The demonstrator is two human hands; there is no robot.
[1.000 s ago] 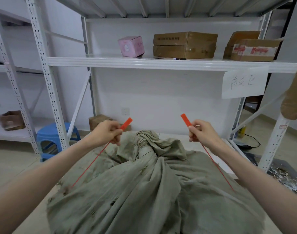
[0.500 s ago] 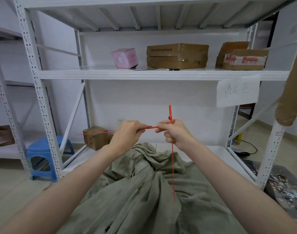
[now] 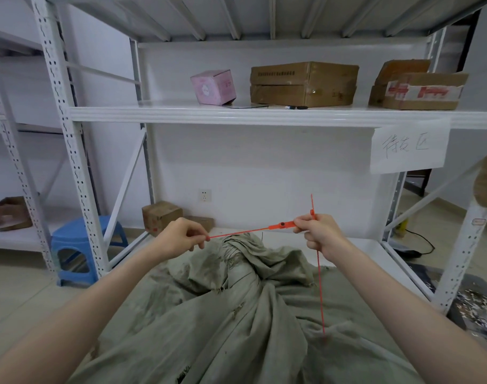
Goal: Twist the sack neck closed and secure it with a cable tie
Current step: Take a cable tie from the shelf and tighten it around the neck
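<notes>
Sack (image 3: 236,314): coarse olive cloth, neck (image 3: 232,245) pleated, just below the hands. Left hand (image 3: 178,238) and right hand (image 3: 318,234), each grip pinched on thin red plastic cable tie (image 3: 282,225). Paper sign (image 3: 409,145): 待发区.

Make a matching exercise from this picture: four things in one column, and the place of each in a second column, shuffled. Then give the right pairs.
Things
1. pink box
2. blue stool
3. red cable tie stretched level
4. paper sign

Places
A. pinched between left hand and right hand
B. hanging from the front edge of the upper shelf
C. on the floor, at the left
D. on the upper shelf, left of the brown cartons

Pairs: 1-D, 2-C, 3-A, 4-B
</notes>
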